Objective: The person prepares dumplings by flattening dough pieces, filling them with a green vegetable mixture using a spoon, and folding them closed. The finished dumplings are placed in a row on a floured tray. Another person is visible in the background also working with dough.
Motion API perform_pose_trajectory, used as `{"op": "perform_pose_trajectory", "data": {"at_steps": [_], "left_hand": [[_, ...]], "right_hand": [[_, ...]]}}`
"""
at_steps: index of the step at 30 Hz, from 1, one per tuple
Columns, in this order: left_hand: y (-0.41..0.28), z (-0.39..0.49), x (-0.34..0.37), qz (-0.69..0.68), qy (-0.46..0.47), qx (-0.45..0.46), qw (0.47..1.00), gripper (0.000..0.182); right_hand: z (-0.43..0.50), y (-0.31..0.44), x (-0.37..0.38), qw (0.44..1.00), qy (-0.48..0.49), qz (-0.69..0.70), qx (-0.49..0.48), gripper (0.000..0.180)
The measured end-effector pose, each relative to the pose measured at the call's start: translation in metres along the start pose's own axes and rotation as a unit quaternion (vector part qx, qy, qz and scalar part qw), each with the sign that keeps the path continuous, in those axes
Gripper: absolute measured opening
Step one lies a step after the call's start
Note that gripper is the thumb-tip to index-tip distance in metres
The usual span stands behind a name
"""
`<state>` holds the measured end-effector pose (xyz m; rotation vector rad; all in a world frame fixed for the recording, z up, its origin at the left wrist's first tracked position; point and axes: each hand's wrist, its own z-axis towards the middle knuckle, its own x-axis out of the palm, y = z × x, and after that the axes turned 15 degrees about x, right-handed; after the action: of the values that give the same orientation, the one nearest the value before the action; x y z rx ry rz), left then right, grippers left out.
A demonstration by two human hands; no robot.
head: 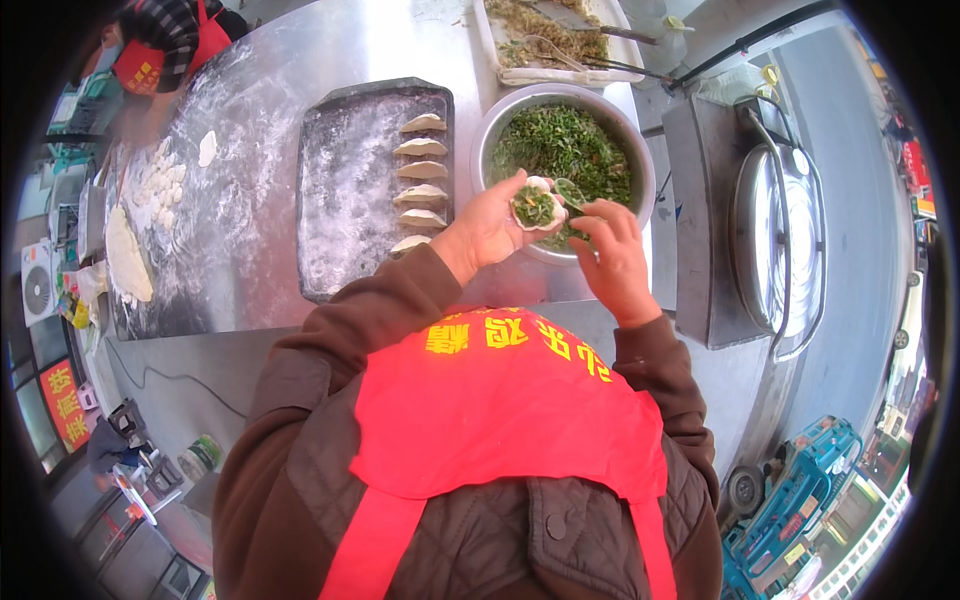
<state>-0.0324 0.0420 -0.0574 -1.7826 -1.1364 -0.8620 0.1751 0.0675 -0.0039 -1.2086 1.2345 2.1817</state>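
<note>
My left hand holds a round dough wrapper heaped with chopped green filling. Close on its right, my right hand grips a green spoon, whose bowl is beside the wrapper. Both hands are over the near rim of a metal basin of chopped greens. Left of the basin lies a black tray dusted with flour, with a column of several folded dumplings along its right side. My left forearm partly covers the tray's near right corner.
A white tray with brownish filling and utensils stands behind the basin. On the floured steel table lie small dough pieces, a flat wrapper and a long dough slab. A co-worker stands at the far left; a lidded metal cooker stands right.
</note>
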Motion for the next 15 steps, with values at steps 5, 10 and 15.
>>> {"op": "perform_pose_trajectory", "data": {"at_steps": [5,10,15], "left_hand": [[0.002,-0.004,0.003,0.028,0.022,-0.038,0.999,0.046],[0.003,-0.012,0.011,0.07,0.026,-0.037,0.996,0.046],[0.005,-0.024,0.018,0.221,0.097,0.005,0.97,0.044]], "right_hand": [[0.011,0.006,0.006,0.997,0.014,0.019,-0.069,0.025],[0.017,0.005,0.004,0.995,0.047,0.058,-0.065,0.016],[0.023,0.01,-0.001,0.985,0.124,0.118,0.021,0.008]]}}
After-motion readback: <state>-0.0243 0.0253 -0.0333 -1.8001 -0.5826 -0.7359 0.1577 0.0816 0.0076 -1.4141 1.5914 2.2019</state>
